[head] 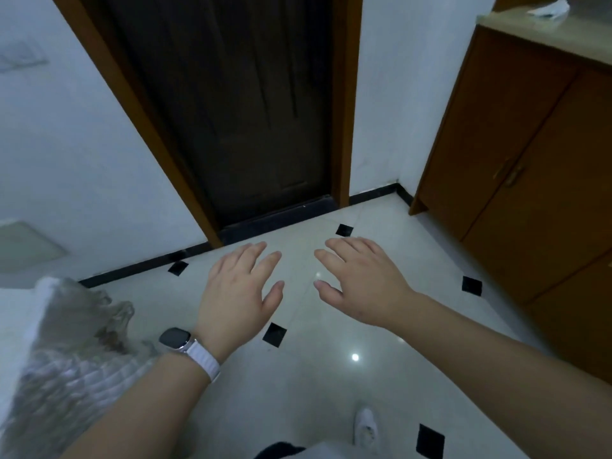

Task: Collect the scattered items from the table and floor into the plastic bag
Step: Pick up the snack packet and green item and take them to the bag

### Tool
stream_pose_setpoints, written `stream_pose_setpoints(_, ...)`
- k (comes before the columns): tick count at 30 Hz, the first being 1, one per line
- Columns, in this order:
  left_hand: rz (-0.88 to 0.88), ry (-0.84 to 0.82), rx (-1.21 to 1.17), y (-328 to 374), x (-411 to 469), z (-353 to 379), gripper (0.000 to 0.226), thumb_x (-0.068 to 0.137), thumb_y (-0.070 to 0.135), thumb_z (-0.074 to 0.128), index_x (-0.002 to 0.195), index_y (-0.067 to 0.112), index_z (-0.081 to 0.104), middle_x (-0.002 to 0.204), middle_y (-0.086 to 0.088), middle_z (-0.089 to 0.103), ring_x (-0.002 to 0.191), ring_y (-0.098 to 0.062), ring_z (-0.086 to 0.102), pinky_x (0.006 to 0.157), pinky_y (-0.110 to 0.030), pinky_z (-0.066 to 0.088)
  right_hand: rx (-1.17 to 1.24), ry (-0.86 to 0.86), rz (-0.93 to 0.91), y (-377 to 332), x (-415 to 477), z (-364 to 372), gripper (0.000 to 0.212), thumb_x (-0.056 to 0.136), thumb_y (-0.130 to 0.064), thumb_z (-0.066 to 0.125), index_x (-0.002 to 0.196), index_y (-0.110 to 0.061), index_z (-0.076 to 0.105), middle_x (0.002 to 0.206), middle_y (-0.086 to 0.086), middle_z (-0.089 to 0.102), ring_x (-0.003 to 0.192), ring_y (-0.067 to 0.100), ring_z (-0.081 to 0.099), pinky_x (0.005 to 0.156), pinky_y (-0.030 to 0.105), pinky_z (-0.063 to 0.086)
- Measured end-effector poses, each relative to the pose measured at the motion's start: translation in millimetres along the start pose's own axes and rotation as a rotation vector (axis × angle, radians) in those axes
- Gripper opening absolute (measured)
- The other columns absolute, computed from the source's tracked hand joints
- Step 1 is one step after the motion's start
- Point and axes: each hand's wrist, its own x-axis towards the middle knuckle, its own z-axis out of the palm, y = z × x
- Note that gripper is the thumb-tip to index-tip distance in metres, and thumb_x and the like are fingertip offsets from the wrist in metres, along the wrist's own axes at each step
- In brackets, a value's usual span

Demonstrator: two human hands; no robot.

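Nearest to me, a white shoe point(366, 427) stands on the pale tiled floor point(298, 392). At my near left the clear plastic bag point(66, 342) sits crumpled against the edge of a white table point(13, 326); I cannot make out what it holds. My left hand point(236, 291), with a white-strapped watch point(175, 337) on its wrist, is stretched out palm down, fingers relaxed, holding nothing. My right hand point(361, 281) is just beside it, equally loose and empty. Both hover above the floor, apart from the bag. Beyond them, a dark door point(238, 111) is closed, and a brown cabinet point(530, 160) stands along the right wall.
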Motion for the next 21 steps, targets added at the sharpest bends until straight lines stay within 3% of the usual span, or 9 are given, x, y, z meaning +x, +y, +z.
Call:
stream_pose_setpoints(7, -0.158, -0.02, 0.059, -43.8, 48.1, 15.8, 0.05, 0.09, 0.047, 0.045, 0.13, 0.02, 0.06, 0.133, -0.01, 0.06, 0.122, -0.031, 0.054, 0.101, -0.047, 0.043, 0.051, -0.051, -0.134, 16.9, 104.0, 2.3, 0.058, 0.09, -0.054, 0.033, 0.13, -0.02, 0.056, 0.132, 0.005, 0.058, 0.121, 0.025, 0.051, 0.104, 0.042, 0.038)
stream_pose_setpoints(17, -0.418, 0.016, 0.013, -196.6, 107.4, 59.4, 0.052, 0.089, 0.046, 0.045, 0.129, 0.018, 0.06, 0.133, -0.01, 0.059, 0.122, -0.032, 0.054, 0.101, -0.047, 0.044, 0.058, -0.161, -0.368, -51.8, 305.1, 38.5, 0.069, 0.088, -0.058, 0.02, 0.137, -0.02, 0.052, 0.141, 0.006, 0.051, 0.13, 0.026, 0.046, 0.111, 0.045, 0.031)
stream_pose_setpoints(21, -0.504, 0.051, -0.015, -276.3, 135.8, 60.7, 0.051, 0.09, 0.046, 0.045, 0.13, 0.019, 0.059, 0.134, -0.01, 0.059, 0.124, -0.031, 0.053, 0.102, -0.047, 0.044, 0.021, -0.182, -0.472, -96.6, 394.9, 43.7, 0.058, 0.096, -0.055, 0.033, 0.144, -0.025, 0.042, 0.149, 0.0, 0.041, 0.137, 0.02, 0.035, 0.115, 0.039, 0.02)
